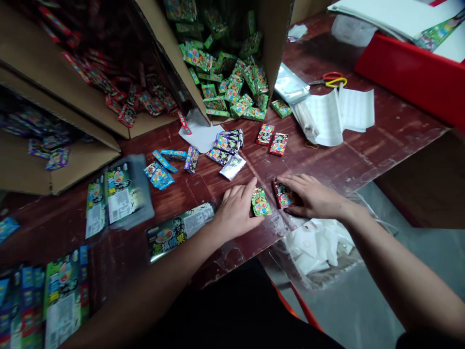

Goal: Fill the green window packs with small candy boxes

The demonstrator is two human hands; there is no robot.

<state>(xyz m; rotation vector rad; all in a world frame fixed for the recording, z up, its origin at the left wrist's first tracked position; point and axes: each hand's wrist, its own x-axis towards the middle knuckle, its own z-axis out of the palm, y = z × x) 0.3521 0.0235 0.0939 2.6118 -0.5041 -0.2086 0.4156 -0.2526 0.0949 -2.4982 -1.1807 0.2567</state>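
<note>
My left hand (235, 209) rests on the dark red table (363, 160) with its fingers curled against a small green candy box (260, 202). My right hand (313, 196) lies beside it, fingers closed over a small red candy box (284, 195). Both boxes lie flat near the table's front edge. Just beyond them are two more red boxes (272, 138), a purple pile (228, 145), a silver packet (233, 166) and several blue boxes (165, 165).
Tipped cardboard cartons at the back spill green boxes (232, 82), red boxes (119, 92) and purple boxes (43, 140). Printed flat packs (119, 194) lie at left. Scissors (331, 80) and paper sheets (337, 114) lie at right. A bag of white scraps (319, 247) hangs below the edge.
</note>
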